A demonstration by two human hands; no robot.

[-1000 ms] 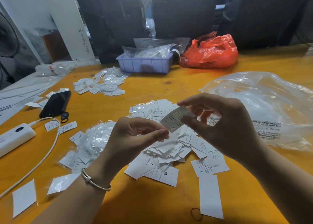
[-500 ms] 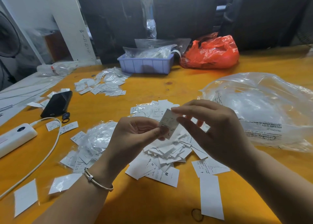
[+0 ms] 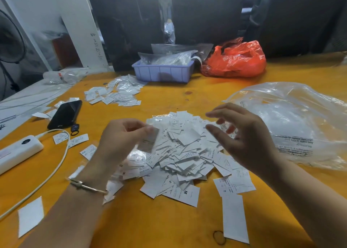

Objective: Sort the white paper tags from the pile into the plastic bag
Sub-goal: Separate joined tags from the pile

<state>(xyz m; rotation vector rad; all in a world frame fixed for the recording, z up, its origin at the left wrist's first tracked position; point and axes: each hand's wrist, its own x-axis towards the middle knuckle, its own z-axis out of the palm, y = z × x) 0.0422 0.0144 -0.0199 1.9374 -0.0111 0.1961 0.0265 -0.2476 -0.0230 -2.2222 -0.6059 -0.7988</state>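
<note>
- Pile of white paper tags [image 3: 180, 153] sits mid-surface, between the two forearms; its far edge reaches toward open orange surface [image 3: 169, 101], its near edge ends at a tag marked M.
- Left hand [image 3: 124, 140] hovers over the pile's left edge, fingers curled, thumb and fingers pinching one tag [image 3: 150, 141]; the tag is motion-blurred and hangs downward, above the pile.
- Right hand [image 3: 242, 135] is above the pile's right edge, fingers spread and loosely bent, holding nothing.
- Clear plastic bag [image 3: 293, 123] lies right of the pile, just beside the right hand; its crumpled near edge runs close to the right wrist. Which way its mouth faces, cannot tell.
- Long blank strip [image 3: 234, 217] lies near the front edge, right of centre, with a dark rubber band [image 3: 219, 237] just beside its lower left corner.
- Bare surface between the forearms in front of the pile; another bare band between the pile and the far row.
- Left side crowded: black phone [image 3: 64, 114], white power bank [image 3: 16, 153] with a cable [image 3: 56, 163] curving toward the front, loose tags scattered around them.
- Second, smaller heap of tags [image 3: 114, 95] lies far left, well apart from the main pile.
- Far edge: blue tray [image 3: 163, 73] holding clear bags, red plastic bag [image 3: 234, 60] just beside it on the right.
</note>
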